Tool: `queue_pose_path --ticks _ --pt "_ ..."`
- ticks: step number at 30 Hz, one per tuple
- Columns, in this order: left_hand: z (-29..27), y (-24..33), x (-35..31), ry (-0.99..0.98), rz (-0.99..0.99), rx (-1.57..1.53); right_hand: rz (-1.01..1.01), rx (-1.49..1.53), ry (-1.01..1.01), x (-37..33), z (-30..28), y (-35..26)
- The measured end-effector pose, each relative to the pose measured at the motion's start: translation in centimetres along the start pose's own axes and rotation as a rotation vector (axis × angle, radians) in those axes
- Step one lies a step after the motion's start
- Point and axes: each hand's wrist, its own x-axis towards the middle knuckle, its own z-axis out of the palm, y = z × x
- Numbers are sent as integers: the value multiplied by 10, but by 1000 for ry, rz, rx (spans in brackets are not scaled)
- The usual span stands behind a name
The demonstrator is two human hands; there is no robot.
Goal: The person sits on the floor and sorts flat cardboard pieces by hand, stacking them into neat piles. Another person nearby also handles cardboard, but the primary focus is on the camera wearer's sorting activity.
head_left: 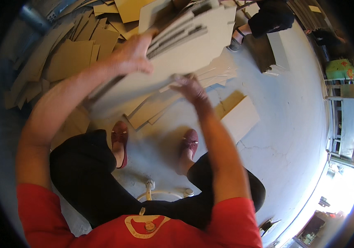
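Note:
A thick stack of flat cardboard sheets [189, 49], pale on the face towards me, is raised at a tilt in front of me. My left hand [133, 56] is closed on its left edge, thumb on the near face, with the other fingers partly hidden. At the lower edge, my right hand [190, 87] has thumb and fingers curled about the border of the sheets; motion blurs it slightly. Beneath the stack, more loose cardboard sheets [154, 108] lie fanned out on the floor.
Piles of brown cardboard [71, 60] fill the far left. An open cardboard box [241, 118] stands right of my feet. Another person's leg [247, 29] shows at the far side, beside a dark stack with a white panel [278, 51]. Metal racking [340, 115] lines the right.

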Motion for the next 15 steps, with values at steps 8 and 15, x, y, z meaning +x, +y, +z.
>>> queue_pose_path --ticks 8,15 --pt "-104 45 -10 505 -323 -314 1 -155 491 3 -207 -65" --pt "-104 108 -126 928 -525 -156 266 400 823 22 -226 100"
